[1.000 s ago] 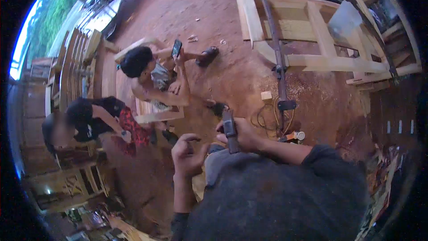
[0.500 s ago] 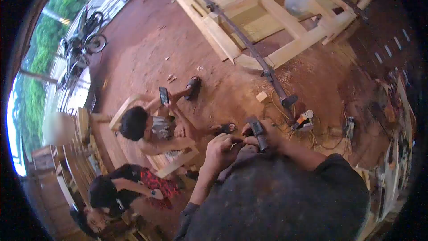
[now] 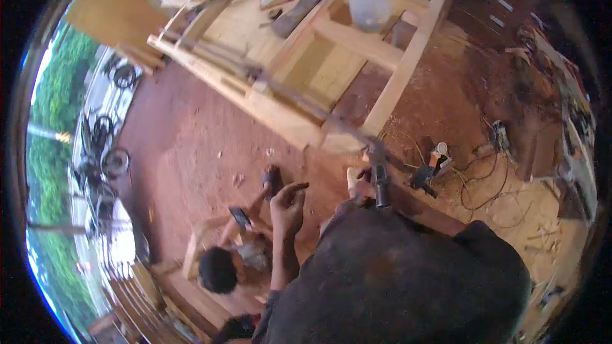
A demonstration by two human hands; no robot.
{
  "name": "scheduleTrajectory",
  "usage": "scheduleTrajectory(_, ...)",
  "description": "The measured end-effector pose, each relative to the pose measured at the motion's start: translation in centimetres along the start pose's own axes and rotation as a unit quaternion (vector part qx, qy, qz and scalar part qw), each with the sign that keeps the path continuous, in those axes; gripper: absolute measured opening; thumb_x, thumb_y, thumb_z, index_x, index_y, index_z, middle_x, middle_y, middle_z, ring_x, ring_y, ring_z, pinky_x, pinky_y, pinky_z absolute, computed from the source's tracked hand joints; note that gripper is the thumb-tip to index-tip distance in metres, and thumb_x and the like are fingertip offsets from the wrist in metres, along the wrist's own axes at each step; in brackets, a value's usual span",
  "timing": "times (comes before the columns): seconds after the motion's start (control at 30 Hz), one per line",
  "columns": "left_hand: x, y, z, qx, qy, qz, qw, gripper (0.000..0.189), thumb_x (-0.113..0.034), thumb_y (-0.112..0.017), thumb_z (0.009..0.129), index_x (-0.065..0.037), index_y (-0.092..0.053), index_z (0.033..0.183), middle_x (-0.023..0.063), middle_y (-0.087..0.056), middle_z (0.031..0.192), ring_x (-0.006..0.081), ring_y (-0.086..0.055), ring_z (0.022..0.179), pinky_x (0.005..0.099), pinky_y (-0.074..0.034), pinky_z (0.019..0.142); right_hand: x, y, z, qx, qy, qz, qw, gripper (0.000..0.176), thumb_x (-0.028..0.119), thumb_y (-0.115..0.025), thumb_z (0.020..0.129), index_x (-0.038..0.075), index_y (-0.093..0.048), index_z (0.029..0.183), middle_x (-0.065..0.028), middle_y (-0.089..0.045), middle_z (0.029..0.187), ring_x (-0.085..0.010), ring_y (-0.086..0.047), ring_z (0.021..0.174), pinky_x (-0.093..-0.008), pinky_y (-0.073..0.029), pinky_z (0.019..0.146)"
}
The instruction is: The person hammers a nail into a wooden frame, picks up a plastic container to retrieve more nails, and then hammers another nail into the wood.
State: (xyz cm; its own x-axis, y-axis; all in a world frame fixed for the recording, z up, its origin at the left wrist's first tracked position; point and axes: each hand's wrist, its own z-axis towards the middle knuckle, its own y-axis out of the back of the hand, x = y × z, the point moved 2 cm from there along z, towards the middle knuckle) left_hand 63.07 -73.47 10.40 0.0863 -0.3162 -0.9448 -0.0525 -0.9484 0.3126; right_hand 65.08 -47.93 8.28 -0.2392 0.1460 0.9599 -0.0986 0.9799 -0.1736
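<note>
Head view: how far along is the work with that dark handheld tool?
Done: pale wooden frame stands joined on the red dirt. In hand: right hand grips the dark bar-shaped tool; left hand curled, apart from it. Left: tool touches no wood yet.

This is an open-sided woodworking workshop with a red earth floor (image 3: 191, 146). A large frame of pale, freshly cut wooden beams (image 3: 357, 44) lies on the ground, and a long dark metal bar clamp (image 3: 299, 99) runs across it. Flat pale boards (image 3: 255, 22) inside the frame carry some tools. Thin tangled cables (image 3: 484, 178) and a small power tool (image 3: 500, 135) lie among pale wood shavings (image 3: 510, 207). Stacked brown wooden slats (image 3: 185, 306) stand at the lower left. The right hand (image 3: 362, 181) grips a dark narrow tool (image 3: 380, 181). On the open side, parked motorbikes (image 3: 102, 153) and green trees (image 3: 48, 153) are visible.
</note>
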Motion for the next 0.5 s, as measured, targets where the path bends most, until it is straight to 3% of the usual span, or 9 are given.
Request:
scheduleTrajectory(0.03,-0.4,0.6,1.9,0.022,0.035,0.018,0.999,0.02,0.0,-0.057,0.089,0.002,-0.067,0.105,0.0086,-0.07,0.098,0.0112,-0.062,0.085,0.0236,-0.048,0.079,1.0,0.7,1.5,-0.021,0.014,0.007,1.0,0.035,0.018,-0.074,0.084,0.003,-0.058,0.109,-0.0011,-0.059,0.082,-0.0094,-0.057,0.074,-0.0248,-0.047,0.067)
scheduleTrajectory(0.13,-0.9,1.4,6.9,0.052,-0.028,0.014,0.998,0.02,0.002,-0.056,0.088,0.002,-0.067,0.104,0.0081,-0.069,0.1,0.0118,-0.062,0.085,0.0237,-0.048,0.079,3.4,0.8,4.0,0.013,0.035,0.003,0.999,0.031,0.021,-0.075,0.084,0.005,-0.058,0.104,-0.0012,-0.059,0.082,-0.0089,-0.058,0.074,-0.0245,-0.046,0.065)
scheduleTrajectory(0.2,-1.8,0.8,9.1,0.06,0.014,-0.027,0.998,0.019,0.003,-0.056,0.087,0.002,-0.066,0.102,0.0073,-0.068,0.099,0.0131,-0.062,0.083,0.0243,-0.049,0.077,4.0,0.5,4.9,-0.057,0.159,0.069,0.983,0.026,0.019,-0.078,0.079,0.005,-0.065,0.096,-0.0022,-0.064,0.091,-0.0102,-0.056,0.076,-0.0264,-0.046,0.064)
scheduleTrajectory(0.23,-2.7,0.5,10.3,0.074,0.022,-0.052,0.996,0.018,0.002,-0.056,0.086,0.002,-0.066,0.101,0.0072,-0.068,0.098,0.0132,-0.063,0.083,0.0244,-0.049,0.076,4.5,0.8,4.7,-0.055,0.087,0.084,0.991,0.033,0.022,-0.078,0.08,0.005,-0.062,0.102,-0.0022,-0.063,0.094,-0.01,-0.057,0.08,-0.0265,-0.047,0.069)
scheduleTrajectory(0.33,-4.0,0.2,14.2,0.135,0.012,-0.069,0.988,0.017,0.001,-0.056,0.087,0.002,-0.066,0.101,0.0076,-0.068,0.096,0.0125,-0.063,0.083,0.025,-0.05,0.074,4.0,0.3,4.7,-0.1,0.065,0.147,0.982,0.038,0.023,-0.078,0.082,0.005,-0.058,0.109,-0.003,-0.061,0.097,-0.011,-0.057,0.084,-0.0279,-0.047,0.073)
scheduleTrajectory(0.37,-4.6,-0.1,15.4,0.186,0.01,-0.031,0.982,0.017,0.0,-0.056,0.087,0.001,-0.066,0.101,0.0079,-0.068,0.095,0.0125,-0.063,0.082,0.0251,-0.05,0.074,5.3,0.6,4.7,-0.11,0.128,0.015,0.986,0.028,0.015,-0.073,0.085,0.006,-0.054,0.104,-0.0019,-0.057,0.082,-0.0101,-0.058,0.07,-0.0262,-0.046,0.067)
scheduleTrajectory(0.4,-5.2,-0.3,16.5,0.236,0.011,0.005,0.972,0.017,0.0,-0.056,0.087,0.001,-0.066,0.101,0.0081,-0.068,0.095,0.0124,-0.063,0.082,0.0252,-0.05,0.073,5.3,0.3,4.6,-0.125,0.126,0.02,0.984,0.028,0.015,-0.073,0.085,0.006,-0.054,0.104,-0.0019,-0.057,0.082,-0.0101,-0.058,0.07,-0.0262,-0.046,0.067)
scheduleTrajectory(0.47,-5.2,-0.7,18.9,0.263,0.066,0.011,0.963,0.015,-0.002,-0.057,0.088,0.001,-0.066,0.1,0.0076,-0.068,0.091,0.0124,-0.064,0.081,0.0257,-0.05,0.072,4.7,-0.4,4.4,-0.182,0.107,0.104,0.972,0.026,0.012,-0.071,0.086,0.005,-0.053,0.104,-0.0025,-0.056,0.082,-0.0097,-0.058,0.072,-0.0264,-0.047,0.068)
scheduleTrajectory(0.5,-5.3,-1.1,20.2,0.317,0.014,0.037,0.948,0.017,-0.001,-0.056,0.088,0.001,-0.066,0.101,0.0077,-0.068,0.092,0.0132,-0.064,0.08,0.0275,-0.051,0.074,4.7,-1.2,4.6,-0.235,0.066,0.311,0.919,0.025,0.01,-0.07,0.086,0.004,-0.054,0.103,-0.0025,-0.057,0.083,-0.0092,-0.057,0.077,-0.0266,-0.047,0.068)
